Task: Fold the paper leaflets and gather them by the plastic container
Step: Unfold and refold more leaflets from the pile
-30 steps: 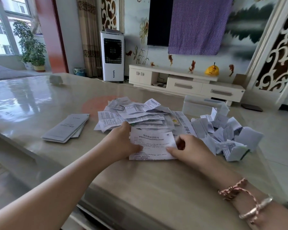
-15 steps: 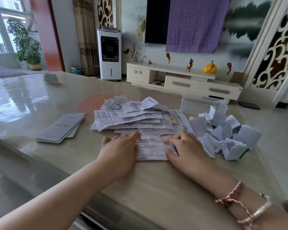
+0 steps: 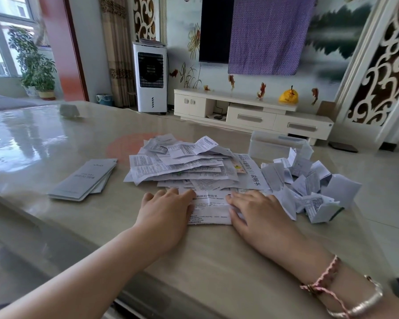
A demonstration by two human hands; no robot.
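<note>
- Since half a second ago our hands have barely shifted, both still flat on the leaflet (image 3: 209,207).
- Our left hand (image 3: 165,211) and right hand (image 3: 255,211) press its two ends with straight fingers, the leaflet between them.
- The plastic container (image 3: 278,146) stands behind the folded leaflets (image 3: 309,187); its contents are unclear.

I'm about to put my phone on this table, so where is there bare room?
Bare table lies far left, beyond the grey booklets, and in the strip between the booklets and the unfolded leaflet pile. The near edge between the forearms is free too. It is crowded on the right, around the folded leaflets and plastic container.
</note>
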